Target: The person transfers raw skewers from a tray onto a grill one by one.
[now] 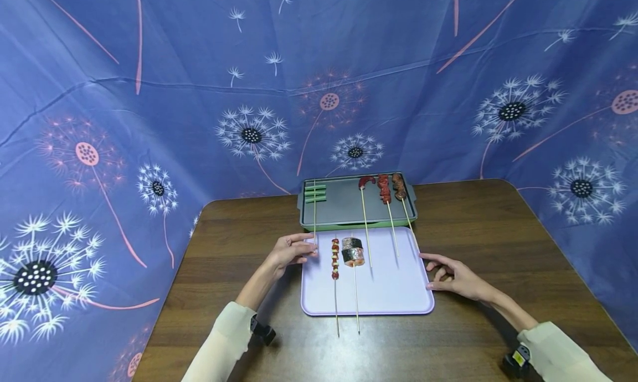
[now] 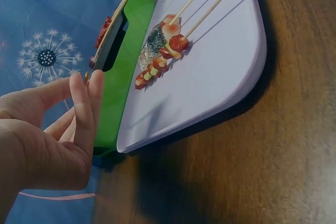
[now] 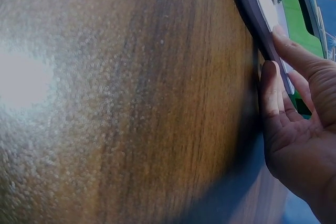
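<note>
My left hand pinches the lower stick of a skewer of green vegetable pieces between thumb and fingers; its green end lies on the left of a grill pan. In the left wrist view, the fingertips meet around the stick end. My right hand touches the right edge of a lilac tray with thumb and index finger, beside the stick end of a brown meat skewer. Whether it touches that stick, I cannot tell. In the right wrist view, the fingers lie against the tray's rim.
On the tray lie a skewer of small red and yellow pieces and a fish-like skewer. A red curled skewer and a red meat skewer rest on the pan. A patterned blue cloth hangs behind the wooden table.
</note>
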Tool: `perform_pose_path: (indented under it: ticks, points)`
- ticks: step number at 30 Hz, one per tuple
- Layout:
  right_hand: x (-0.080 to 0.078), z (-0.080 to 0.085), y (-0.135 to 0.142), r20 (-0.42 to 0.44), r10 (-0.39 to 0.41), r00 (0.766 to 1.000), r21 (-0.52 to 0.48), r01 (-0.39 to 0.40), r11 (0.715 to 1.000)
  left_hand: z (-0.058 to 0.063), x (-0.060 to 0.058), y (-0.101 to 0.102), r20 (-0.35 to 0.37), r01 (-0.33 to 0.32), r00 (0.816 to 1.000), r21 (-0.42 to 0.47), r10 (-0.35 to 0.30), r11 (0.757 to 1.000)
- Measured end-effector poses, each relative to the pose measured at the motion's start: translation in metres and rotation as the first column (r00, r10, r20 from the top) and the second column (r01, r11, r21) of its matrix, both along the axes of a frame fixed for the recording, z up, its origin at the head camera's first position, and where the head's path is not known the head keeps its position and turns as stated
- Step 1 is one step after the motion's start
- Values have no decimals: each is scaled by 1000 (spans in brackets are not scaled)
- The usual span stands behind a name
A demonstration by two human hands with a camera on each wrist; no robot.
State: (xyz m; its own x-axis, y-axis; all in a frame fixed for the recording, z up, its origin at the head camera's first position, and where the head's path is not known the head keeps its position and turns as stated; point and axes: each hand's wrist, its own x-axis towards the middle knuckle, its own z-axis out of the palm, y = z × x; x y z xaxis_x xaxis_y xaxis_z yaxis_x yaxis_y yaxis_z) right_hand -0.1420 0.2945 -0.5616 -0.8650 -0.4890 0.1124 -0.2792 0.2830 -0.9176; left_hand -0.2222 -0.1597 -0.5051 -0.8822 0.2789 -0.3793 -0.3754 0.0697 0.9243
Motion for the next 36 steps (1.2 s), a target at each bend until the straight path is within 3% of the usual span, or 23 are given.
perform_pose_path:
  ticks: [3,12,22,28,36]
  points:
    - [0,1,0,5,1,1000,-1,-1,1000,-1,4,-3,-1,10,1000,-6,-10,1000]
    - [0,1,1,20,10,1000,-12,-10,1000,-2,33,-13,-20,169,985,-26,-169,985]
    - [-1,-2,0,-2,-3,1000,-20,3,1000,-15,80,-10,-20,252,968,24,-251,968]
    - [-2,-4,1,-8,-2,1000,-20,2,1000,-21,111,-2,12,339,941,4,-339,941]
    - [-2,-6,0,-13,-8,1000,-23,8,1000,-30,137,12,68,317,945,50,-320,947]
